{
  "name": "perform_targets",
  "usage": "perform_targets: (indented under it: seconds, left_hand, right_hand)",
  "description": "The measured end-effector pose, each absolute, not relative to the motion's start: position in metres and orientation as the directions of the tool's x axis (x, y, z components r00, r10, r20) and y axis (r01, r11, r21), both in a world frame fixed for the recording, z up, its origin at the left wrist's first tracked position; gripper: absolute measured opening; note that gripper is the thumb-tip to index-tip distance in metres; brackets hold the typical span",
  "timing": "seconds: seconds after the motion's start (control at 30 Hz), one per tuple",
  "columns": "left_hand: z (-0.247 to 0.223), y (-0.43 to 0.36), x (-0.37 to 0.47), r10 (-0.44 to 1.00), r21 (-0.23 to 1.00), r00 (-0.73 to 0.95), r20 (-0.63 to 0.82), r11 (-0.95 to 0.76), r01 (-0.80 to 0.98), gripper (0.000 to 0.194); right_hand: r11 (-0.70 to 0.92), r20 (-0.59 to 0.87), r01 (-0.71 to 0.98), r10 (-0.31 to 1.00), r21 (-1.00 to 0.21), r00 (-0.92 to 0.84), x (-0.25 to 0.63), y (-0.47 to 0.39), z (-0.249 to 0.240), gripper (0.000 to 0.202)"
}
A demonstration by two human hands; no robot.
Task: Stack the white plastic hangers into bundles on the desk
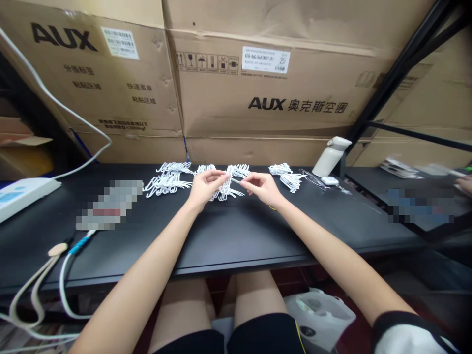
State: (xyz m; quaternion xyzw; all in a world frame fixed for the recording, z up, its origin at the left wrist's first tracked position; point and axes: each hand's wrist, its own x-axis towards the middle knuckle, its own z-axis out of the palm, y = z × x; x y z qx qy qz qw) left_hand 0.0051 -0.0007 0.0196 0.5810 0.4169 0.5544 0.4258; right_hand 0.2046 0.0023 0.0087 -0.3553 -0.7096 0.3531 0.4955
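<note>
Both hands are raised above the black table point(228, 241), fingertips facing each other. A thin white piece spans the short gap between them. My left hand point(207, 188) pinches one end, and my right hand point(262, 188) pinches the other. Behind and beneath them lie bundles of white hooked pieces point(239, 170), partly hidden by the fingers. More hooked bundles point(167, 184) are spread left of my left hand. To the right of my right hand sit two bundles of thin white pieces point(291, 181).
A white bottle point(332, 156), a small white case point(329, 181) and clear plastic are at the back right. A blurred-out device point(110, 204) with a white cable and a power strip point(27, 195) lie left. Cardboard boxes point(258, 118) stand behind. Another person's hand point(465, 185) shows far right.
</note>
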Motion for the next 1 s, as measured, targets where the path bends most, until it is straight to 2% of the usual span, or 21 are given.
perform_targets:
  seconds: [0.17,0.37,0.67,1.0]
  left_hand:
    - [0.0213,-0.0027,0.0062,0.953,0.954,0.047,0.299,-0.300,0.015,0.039]
    - [0.0192,-0.0019,0.0052,0.943,0.949,0.111,0.313,-0.315,0.001,0.037]
    - [0.0194,-0.0021,0.0053,0.944,0.949,0.105,0.312,-0.315,0.017,0.039]
    - [0.0183,-0.0019,0.0046,0.937,0.944,0.118,0.329,-0.325,-0.047,0.041]
  right_hand:
    - [0.529,0.492,0.157,0.842,-0.834,-0.222,0.2043,0.0000,0.0104,0.030]
    - [0.500,0.451,0.184,0.856,-0.846,-0.252,0.2038,0.0015,0.0067,0.032]
    - [0.455,0.377,0.192,0.862,-0.869,-0.339,0.2031,0.0015,0.0077,0.032]
    - [0.496,0.426,0.197,0.850,-0.846,-0.309,0.2018,-0.0001,0.0075,0.030]
